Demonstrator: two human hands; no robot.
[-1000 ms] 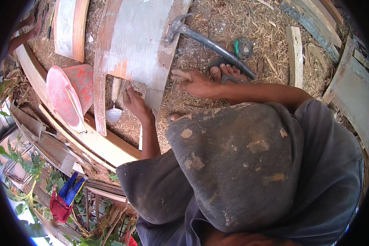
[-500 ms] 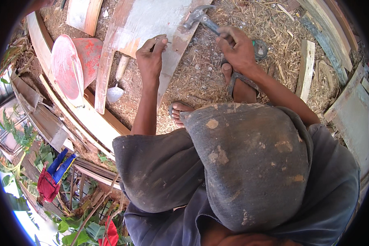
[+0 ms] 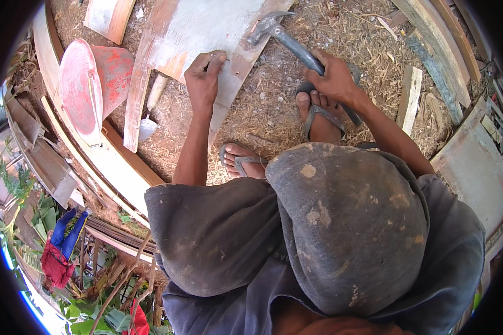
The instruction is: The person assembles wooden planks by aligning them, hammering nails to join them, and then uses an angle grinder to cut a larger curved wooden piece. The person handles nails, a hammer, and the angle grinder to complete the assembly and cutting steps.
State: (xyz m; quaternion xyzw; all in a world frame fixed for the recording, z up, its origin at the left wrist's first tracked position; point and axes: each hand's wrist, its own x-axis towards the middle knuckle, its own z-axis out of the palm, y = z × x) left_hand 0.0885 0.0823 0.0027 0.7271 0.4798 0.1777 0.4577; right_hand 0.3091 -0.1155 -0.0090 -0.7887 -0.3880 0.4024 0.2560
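My left hand (image 3: 203, 78) is closed in a pinch over the whitish board (image 3: 204, 28), its thumb and forefinger on a thin, dark nail that barely shows. In my right hand (image 3: 335, 79) is a claw hammer (image 3: 296, 46), gripped along its grey handle. The hammer's head is over the board's right edge, and the lower handle end comes out below my fist. I cannot tell whether the head touches the board. My two sandalled feet (image 3: 323, 123) are on the ground below the hands.
A red, paint-worn bucket (image 3: 114, 75) lies tipped at the left, with a trowel (image 3: 148, 128) near it. Long planks (image 3: 123, 173) curve along the left side. More timber (image 3: 436, 44) and a pale panel (image 3: 472, 162) are at the right. A person in red and blue (image 3: 58, 257) is farther off.
My right hand has moved right and nearer to me, and more of the hammer's handle shows. The left hand keeps its pinch in nearly the same place. The whole view has shifted slightly.
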